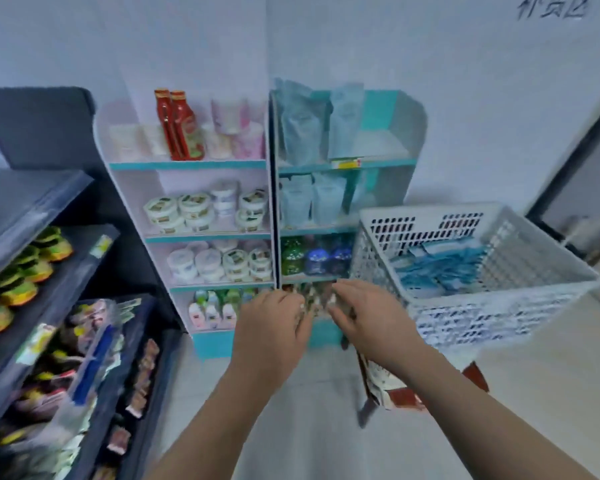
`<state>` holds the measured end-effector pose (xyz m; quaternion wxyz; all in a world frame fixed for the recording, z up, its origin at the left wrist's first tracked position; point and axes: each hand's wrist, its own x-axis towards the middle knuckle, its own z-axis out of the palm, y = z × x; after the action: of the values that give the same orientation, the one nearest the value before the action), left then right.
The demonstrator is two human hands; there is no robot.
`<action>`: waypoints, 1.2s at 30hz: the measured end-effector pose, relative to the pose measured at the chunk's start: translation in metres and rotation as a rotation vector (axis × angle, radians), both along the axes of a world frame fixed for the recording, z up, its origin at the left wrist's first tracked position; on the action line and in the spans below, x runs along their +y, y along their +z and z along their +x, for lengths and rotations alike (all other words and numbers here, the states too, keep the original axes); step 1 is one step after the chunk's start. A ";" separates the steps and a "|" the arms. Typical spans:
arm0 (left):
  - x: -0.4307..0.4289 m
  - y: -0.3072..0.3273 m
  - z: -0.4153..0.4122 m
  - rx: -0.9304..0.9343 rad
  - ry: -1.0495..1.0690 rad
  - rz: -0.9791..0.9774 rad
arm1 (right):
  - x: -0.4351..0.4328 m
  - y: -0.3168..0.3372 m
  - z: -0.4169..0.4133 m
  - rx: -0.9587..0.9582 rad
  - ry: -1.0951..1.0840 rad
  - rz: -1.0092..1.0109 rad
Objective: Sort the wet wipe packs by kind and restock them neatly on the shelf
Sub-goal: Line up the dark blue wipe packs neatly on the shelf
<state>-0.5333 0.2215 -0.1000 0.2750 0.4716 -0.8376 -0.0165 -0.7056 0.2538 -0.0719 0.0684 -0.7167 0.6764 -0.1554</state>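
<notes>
Down near the centre of the frame, two bare hands reach to the lowest compartment of the teal-edged shelf [347, 165]. The left grip [274, 325] and the right grip [366, 315] sit close together, with a row of brown-patterned packs [315, 296] between them and just beyond their fingertips. Both sets of fingers bend toward those packs and seem to touch them. Motion blur hides whether either grip pinches a pack or only rests on it, so I cannot tell open from closed.

On the right of the frame a white perforated basket [499, 306] stands just beside the shelf, on a red stool [477, 374]. Inside it, blue-and-white wet wipe packs [440, 268] lie in a loose heap toward its far wall. Below the right forearm a white pack with red print [378, 379] sits at the stool's edge; how it rests there is unclear.

The higher compartments of the same shelf hold pale blue pouches [302, 133] on the top two levels, then green and blue bottles [312, 258]. Touching its left side, a second white shelf unit [187, 165] carries two red bottles [177, 126] and round white tubs [194, 209]. At the far left of the frame a dark rack [80, 261] holds yellow-green packets [18, 289].
</notes>
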 end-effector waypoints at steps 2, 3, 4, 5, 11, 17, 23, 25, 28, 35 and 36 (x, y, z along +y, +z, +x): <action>-0.003 -0.004 -0.064 -0.001 -0.068 0.009 | 0.013 -0.002 -0.058 0.022 -0.065 -0.004; -0.004 -0.004 -0.094 -0.014 -0.094 0.031 | 0.018 -0.003 -0.086 0.025 -0.097 -0.005; -0.004 -0.004 -0.122 -0.039 -0.115 0.058 | 0.022 -0.003 -0.112 0.025 -0.132 0.000; -0.005 -0.005 -0.147 -0.051 -0.136 0.085 | 0.026 -0.004 -0.136 0.019 -0.173 0.015; -0.035 -0.014 -0.263 0.000 -0.265 0.165 | 0.017 -0.015 -0.260 -0.012 -0.365 0.101; -0.108 -0.047 -0.357 -0.049 -0.311 0.326 | -0.038 -0.043 -0.359 -0.061 -0.456 0.236; -0.168 -0.108 -0.420 -0.239 -0.268 0.782 | -0.095 -0.091 -0.429 -0.072 -0.437 0.468; -0.179 -0.133 -0.432 -0.258 -0.255 0.924 | -0.108 -0.107 -0.444 -0.071 -0.392 0.562; -0.187 -0.168 -0.446 -0.294 -0.200 1.079 | -0.124 -0.133 -0.462 -0.062 -0.327 0.684; -0.191 -0.233 -0.458 -0.473 -0.167 1.227 | -0.169 -0.179 -0.495 -0.134 -0.179 0.844; -0.191 -0.238 -0.459 -0.479 -0.150 1.216 | -0.177 -0.187 -0.499 -0.139 -0.144 0.865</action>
<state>-0.9919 0.0305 -0.3382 -0.2363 0.4741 -0.7476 -0.4006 -1.2046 0.0771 -0.2588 0.3963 -0.5611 0.7211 0.0899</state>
